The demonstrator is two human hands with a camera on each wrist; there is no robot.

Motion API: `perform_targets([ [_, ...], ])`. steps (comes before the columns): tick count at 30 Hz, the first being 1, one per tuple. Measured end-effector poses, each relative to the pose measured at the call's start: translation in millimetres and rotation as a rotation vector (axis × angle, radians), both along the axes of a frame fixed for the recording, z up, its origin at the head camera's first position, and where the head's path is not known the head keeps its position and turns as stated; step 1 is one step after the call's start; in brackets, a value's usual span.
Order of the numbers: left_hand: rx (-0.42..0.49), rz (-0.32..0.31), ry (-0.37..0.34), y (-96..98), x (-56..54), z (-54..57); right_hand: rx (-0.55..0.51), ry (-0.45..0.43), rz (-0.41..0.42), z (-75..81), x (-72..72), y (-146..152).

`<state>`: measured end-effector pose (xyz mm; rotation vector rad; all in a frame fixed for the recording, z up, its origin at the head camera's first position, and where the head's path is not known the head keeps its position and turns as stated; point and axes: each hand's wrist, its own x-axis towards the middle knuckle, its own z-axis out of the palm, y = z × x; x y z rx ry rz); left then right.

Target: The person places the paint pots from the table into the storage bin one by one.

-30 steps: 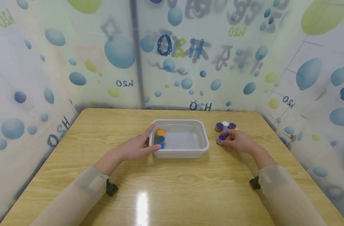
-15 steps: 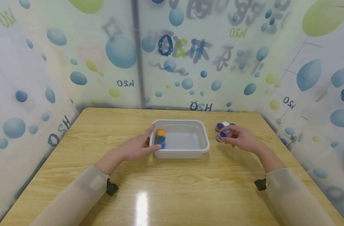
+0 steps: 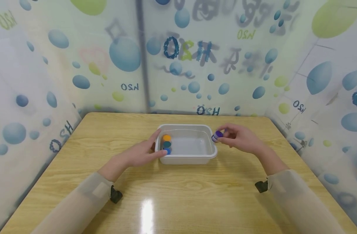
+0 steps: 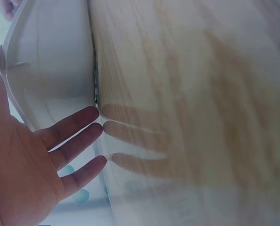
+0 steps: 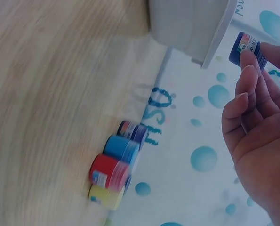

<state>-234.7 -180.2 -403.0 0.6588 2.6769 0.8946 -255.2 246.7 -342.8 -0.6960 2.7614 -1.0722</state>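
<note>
A small paint jar with a purple lid (image 3: 217,136) is pinched between the thumb and fingertips of my right hand (image 3: 242,137), raised beside the right rim of a white plastic tub (image 3: 187,160). My left hand (image 3: 139,152) spans the tub's left end, its thumb over the front rim and index finger along the left side. In the left wrist view the other fingers of the left hand (image 4: 31,165) reach straight down to the table. Inside the tub, an orange-lidded jar (image 3: 166,138), a dark green-lidded jar (image 3: 167,144) and a blue-lidded jar (image 3: 167,151) line the left wall.
On the table (image 3: 178,195), right of the tub, stands a cluster of jars, mostly hidden by my right hand in the head view. The right wrist view shows a red jar (image 5: 107,172), a blue jar (image 5: 122,148), a yellow jar (image 5: 105,197) and a purple one (image 5: 132,132).
My right hand has lifted the purple-lidded paint jar from beside the cluster and carried it left to the tub's right rim. The left hand stays in place.
</note>
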Motion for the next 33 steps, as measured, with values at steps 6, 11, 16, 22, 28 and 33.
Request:
perform_targets([
  [6,0.008,-0.004,0.001,-0.5,-1.3,-1.4,-0.008,-0.018,0.034,3.2,-4.1,-21],
  [11,0.008,-0.003,0.004,-0.7,-1.3,-2.2,-0.014,-0.023,0.056,1.2,-11.7,-38],
  [16,0.003,0.003,0.009,0.1,-0.7,-2.1,0.002,-0.028,0.070,-2.0,-18.6,-57],
  [22,0.001,0.011,0.004,1.0,-0.8,-1.9,0.005,-0.042,0.088,-6.3,-26.1,-77],
  [28,0.010,0.007,0.000,0.8,-0.1,-1.1,0.005,-0.077,0.088,-12.3,-33.9,-94],
  [33,0.004,-0.002,0.003,-0.5,-0.6,-1.8,0.019,-0.090,0.092,-20.5,-42.2,-107],
])
